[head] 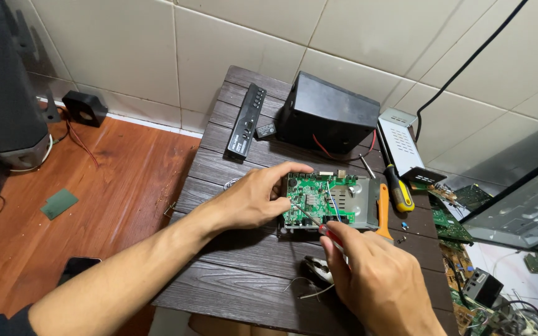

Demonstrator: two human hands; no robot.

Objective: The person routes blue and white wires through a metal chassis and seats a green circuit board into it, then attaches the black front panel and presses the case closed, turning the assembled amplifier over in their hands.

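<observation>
Two bare hands work over a green circuit board (311,200) that sits in a shallow metal tray (361,200), both lying near the right edge of a small dark wooden table (244,274), about halfway along it. The left hand (253,198) rests at the board's left side, its fingers curled over the near corner and the thumb stretched along the far edge, so it grips the board and steadies it. The right hand (378,280) is closed around the red handle of a thin screwdriver (319,224), whose metal shaft slants up and left onto the board; exactly where the tip touches is hard to tell. Just beside the tray on its right lies an orange plastic pry tool (383,210), and beyond that, near the table's right edge, a screwdriver with a yellow and black handle (398,185). At the far edge of the table stands a black box (331,112) with a red wire trailing from it, with a long black panel with buttons (246,121) to its left and a white vented box (400,140) to its right. Near the front edge, partly under the right hand, lies a small dark part with loose wires (316,274). More green boards (449,221) lie off the table to the right.
</observation>
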